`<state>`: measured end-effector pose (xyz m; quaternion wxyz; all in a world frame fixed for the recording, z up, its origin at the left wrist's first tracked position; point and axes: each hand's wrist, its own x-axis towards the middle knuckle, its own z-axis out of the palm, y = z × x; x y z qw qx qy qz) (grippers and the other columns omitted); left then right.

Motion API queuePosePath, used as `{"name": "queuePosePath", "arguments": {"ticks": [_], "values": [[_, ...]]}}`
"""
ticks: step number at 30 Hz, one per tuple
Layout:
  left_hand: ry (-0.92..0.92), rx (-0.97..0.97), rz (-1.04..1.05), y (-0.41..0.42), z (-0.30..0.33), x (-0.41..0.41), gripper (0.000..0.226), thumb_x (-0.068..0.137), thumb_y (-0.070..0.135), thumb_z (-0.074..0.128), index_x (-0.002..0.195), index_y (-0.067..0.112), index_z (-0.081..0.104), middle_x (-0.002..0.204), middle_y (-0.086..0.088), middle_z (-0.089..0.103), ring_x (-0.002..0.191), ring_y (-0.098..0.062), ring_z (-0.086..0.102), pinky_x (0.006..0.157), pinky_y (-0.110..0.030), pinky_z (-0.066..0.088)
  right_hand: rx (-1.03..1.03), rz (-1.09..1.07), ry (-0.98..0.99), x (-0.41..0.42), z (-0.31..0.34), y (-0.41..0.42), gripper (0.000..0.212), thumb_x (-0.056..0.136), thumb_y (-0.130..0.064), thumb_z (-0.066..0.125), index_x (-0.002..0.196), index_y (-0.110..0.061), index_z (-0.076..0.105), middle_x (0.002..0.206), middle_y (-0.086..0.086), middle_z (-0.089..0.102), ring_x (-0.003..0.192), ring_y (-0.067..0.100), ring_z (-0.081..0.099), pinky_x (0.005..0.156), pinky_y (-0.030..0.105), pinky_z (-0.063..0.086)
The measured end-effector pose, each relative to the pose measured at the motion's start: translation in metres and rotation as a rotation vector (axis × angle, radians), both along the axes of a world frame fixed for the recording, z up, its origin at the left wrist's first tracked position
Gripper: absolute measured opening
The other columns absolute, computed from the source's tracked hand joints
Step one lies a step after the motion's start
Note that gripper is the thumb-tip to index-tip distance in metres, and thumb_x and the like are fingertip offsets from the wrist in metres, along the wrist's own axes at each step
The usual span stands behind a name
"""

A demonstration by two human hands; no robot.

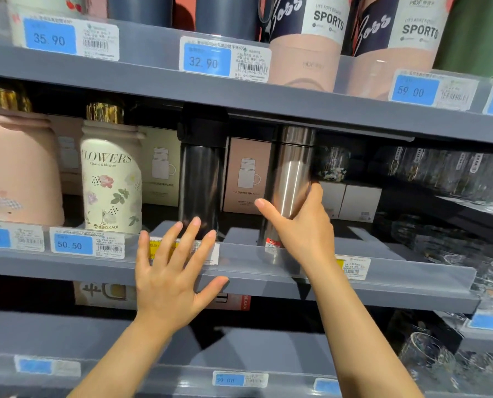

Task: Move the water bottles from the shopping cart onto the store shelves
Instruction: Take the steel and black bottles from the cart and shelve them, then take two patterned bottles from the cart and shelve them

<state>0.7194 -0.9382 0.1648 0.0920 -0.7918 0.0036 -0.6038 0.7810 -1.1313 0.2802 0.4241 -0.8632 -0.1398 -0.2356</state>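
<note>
Head view: a steel bottle is being stood on the middle shelf, right hand fingers curled around it, left hand spread empty at 9 o'clock; release is needed next.

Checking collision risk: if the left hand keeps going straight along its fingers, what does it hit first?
Probably the black bottle. The left hand is open, fingertips pointing up and into the middle shelf, already past its clear front rail. Depth is unclear, so the gap to the bottle can't be judged.
</note>
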Motion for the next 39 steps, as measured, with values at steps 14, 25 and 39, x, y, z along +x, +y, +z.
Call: {"name": "queuePosePath", "arguments": {"ticks": [14,25,39], "values": [[0.502,-0.519,-0.154,0.077,-0.086,-0.202,0.035,0.089,0.042,0.048,0.105,0.021,0.072,0.103,0.009,0.069,0.089,-0.010,0.066,0.068,-0.023,0.053,-0.083,0.596,-0.050,-0.161,-0.134,0.098,0.025,0.089,-0.037,0.059,0.110,-0.024,0.058,0.105,-0.013,0.055,0.095,-0.004,0.052,0.084,0.012,0.040],[0.521,-1.252,0.310,0.281,-0.192,-0.561,0.052,0.075,0.060,0.040,0.097,0.028,0.074,0.089,0.012,0.072,0.082,-0.005,0.062,0.071,-0.016,0.044,-0.300,1.097,0.784,-0.430,-0.279,0.367,0.014,0.086,-0.020,0.070,0.096,-0.023,0.060,0.082,-0.012,0.058,0.076,0.002,0.055,0.074,0.011,0.044],[0.444,-1.480,0.534,0.413,-0.213,-0.738,0.011,0.088,0.026,0.067,0.097,0.032,0.068,0.080,0.014,0.068,0.081,0.005,0.058,0.061,-0.013,0.043,-0.401,1.108,0.873,-0.564,-0.330,0.561,0.010,0.086,-0.030,0.068,0.086,-0.030,0.058,0.085,-0.012,0.060,0.082,0.011,0.057,0.070,0.022,0.041]]}}
